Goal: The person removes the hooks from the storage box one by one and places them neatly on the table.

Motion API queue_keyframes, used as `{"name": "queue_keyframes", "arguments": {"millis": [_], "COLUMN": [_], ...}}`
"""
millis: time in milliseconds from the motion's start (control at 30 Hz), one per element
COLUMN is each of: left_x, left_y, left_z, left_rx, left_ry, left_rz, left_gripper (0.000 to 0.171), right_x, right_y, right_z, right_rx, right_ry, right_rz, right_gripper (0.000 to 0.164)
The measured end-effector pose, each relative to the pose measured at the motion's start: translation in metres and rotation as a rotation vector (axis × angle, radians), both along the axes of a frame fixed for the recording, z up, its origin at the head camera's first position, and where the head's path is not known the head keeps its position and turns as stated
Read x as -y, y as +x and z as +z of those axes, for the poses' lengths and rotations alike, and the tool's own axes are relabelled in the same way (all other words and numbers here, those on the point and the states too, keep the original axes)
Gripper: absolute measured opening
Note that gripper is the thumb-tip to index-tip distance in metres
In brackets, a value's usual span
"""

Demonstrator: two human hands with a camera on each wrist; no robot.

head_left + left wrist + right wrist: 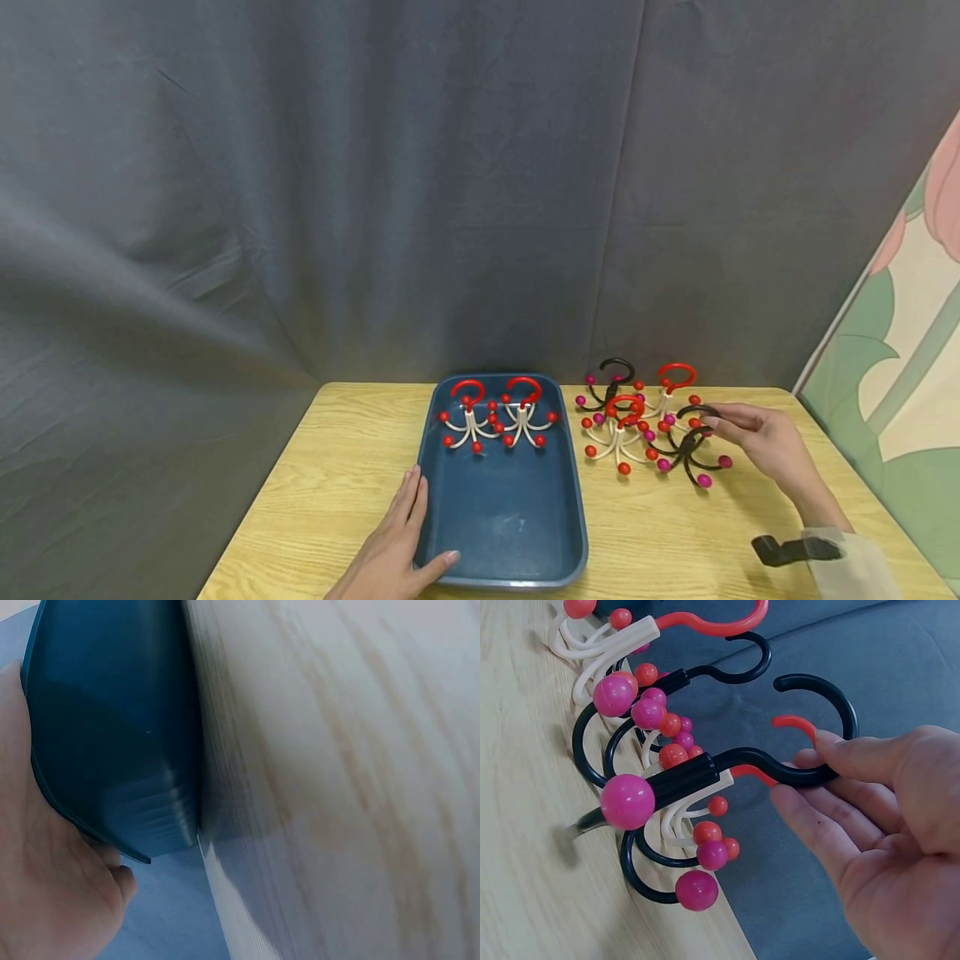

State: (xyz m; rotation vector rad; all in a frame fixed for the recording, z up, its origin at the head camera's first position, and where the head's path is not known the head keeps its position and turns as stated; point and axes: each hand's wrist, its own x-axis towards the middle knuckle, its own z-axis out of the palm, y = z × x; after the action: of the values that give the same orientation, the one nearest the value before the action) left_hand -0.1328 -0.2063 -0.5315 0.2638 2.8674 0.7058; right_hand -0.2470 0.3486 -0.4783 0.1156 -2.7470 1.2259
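Observation:
My right hand (765, 437) pinches the curved top of a black multi-arm hook hanger (681, 776) between thumb and fingers. Its curved arms end in magenta balls and stand on or just above the table; contact is unclear. Close behind it are a black hanger (611, 393) and two white ones with red hooks and balls, one farther back (666, 405) and one in front (619, 435). Along the left rim of a dark blue tray (502, 517) rests my left hand (393, 533), fingers straight, thumb over the edge. Two white-and-red hangers (470, 423) stand at the tray's far end.
The light wooden table (330, 467) carries everything. A grey curtain (480, 208) hangs right behind its far edge. To the right rises a panel with a flower pattern (915, 350). The hangers outside the tray stand close together, their arms overlapping in view.

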Motion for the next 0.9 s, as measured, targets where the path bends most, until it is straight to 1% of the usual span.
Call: {"name": "queue_keyframes", "arguments": {"millis": [267,433,567,700,900], "left_x": [0.0,0.0,0.0,0.0,0.001], "left_y": [-0.001,-0.001,0.0,-0.001,0.0], "left_z": [0.0,0.0,-0.001,-0.001,-0.001], "left_rx": [0.012,0.01,-0.002,0.001,0.002], "left_ry": [-0.005,-0.006,-0.007,-0.014,-0.001], "left_rz": [0.007,0.008,0.003,0.004,0.003], "left_gripper": [0.122,0.122,0.122,0.122,0.121], "right_x": [0.005,0.008,0.015,0.032,0.064], "right_y": [-0.002,-0.001,0.002,0.007,0.011], "right_z": [0.005,0.011,0.023,0.037,0.059], "right_rx": [-0.015,-0.04,-0.071,-0.13,-0.225], "right_ry": [-0.031,0.028,0.056,0.066,0.001], "right_rz": [0.023,0.014,-0.002,-0.011,0.027], "right_gripper": [0.045,0.047,0.051,0.048,0.036]}}
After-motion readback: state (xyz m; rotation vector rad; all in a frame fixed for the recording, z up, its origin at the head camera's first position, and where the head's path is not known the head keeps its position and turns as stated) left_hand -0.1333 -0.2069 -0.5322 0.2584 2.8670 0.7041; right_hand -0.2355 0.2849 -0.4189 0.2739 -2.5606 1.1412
